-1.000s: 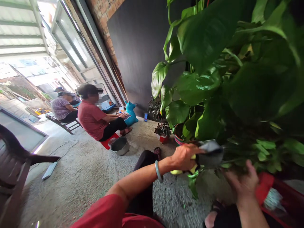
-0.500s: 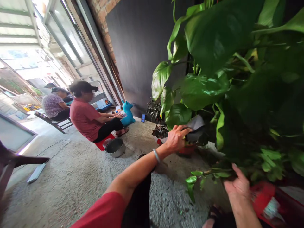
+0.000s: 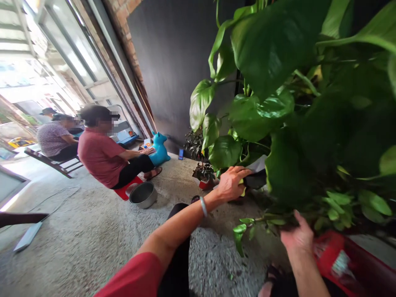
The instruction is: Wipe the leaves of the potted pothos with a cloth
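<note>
My left hand, with a pale bangle at the wrist, is closed on a dark grey, flat-looking thing. A bit of yellow shows by its fingers; leaves hide the far end, so I cannot make out its kind. Large glossy leaves of a potted plant hang above and around it. Lower down on the right, my right hand is at a low leafy stem, thumb raised against it. The other fingers are mostly hidden or blurred, but the hand appears closed round the stem.
A small potted plant stands beyond my left hand. A red container is beside my right arm. A grey metal pot stands near a person seated on a red stool, by a blue animal toy. Another person sits farther back.
The view has swung slightly right, so most things sit farther left. The grey thing in my left hand is lower and more covered by leaves. My right hand stays at the stem.
</note>
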Demonstrator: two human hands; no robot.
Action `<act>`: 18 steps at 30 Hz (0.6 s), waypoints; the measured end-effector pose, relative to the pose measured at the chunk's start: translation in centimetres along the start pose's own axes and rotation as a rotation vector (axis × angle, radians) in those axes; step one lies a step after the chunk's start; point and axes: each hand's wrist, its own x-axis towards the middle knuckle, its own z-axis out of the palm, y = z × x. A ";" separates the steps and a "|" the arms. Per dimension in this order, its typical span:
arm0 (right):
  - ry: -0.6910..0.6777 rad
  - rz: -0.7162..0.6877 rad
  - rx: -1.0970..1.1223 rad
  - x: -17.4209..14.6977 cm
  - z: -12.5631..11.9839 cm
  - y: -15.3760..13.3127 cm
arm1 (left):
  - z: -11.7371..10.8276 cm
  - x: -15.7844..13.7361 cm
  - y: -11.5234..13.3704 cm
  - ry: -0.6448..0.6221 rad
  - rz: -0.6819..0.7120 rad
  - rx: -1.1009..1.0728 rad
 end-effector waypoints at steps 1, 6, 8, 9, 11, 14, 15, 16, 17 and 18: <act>0.040 0.023 0.007 -0.2 0.3 -0.1 | 1.3 0.7 -0.1 -0.087 -0.056 0.037; 0.038 0.030 0.041 -0.3 0.8 0.1 | 4.2 -2.4 -1.7 -0.509 -0.288 0.114; 0.022 0.032 0.056 -0.1 0.7 0.2 | 3.3 -4.4 -1.7 -0.456 -0.249 0.028; 0.021 0.025 0.065 -0.1 0.7 0.2 | 2.7 -5.0 -1.4 -0.390 -0.217 -0.021; 0.021 -0.003 0.086 -0.2 0.8 0.1 | 1.9 -5.2 -0.2 -0.248 -0.141 -0.099; 0.000 -0.048 0.116 -0.8 1.2 -0.1 | 2.0 -4.3 2.3 -0.194 -0.054 -0.130; -0.018 -0.048 0.119 -1.0 1.3 -0.2 | 2.2 -4.2 3.0 -0.242 -0.029 -0.123; -0.037 -0.042 0.119 -1.2 1.3 -0.2 | 2.3 -4.3 3.5 -0.310 -0.004 -0.111; -0.054 -0.033 0.115 -1.3 1.3 -0.3 | 2.1 -4.7 3.7 -0.387 0.018 -0.100; -0.065 -0.023 0.108 -1.3 1.2 -0.3 | 1.7 -5.3 3.7 -0.458 0.036 -0.093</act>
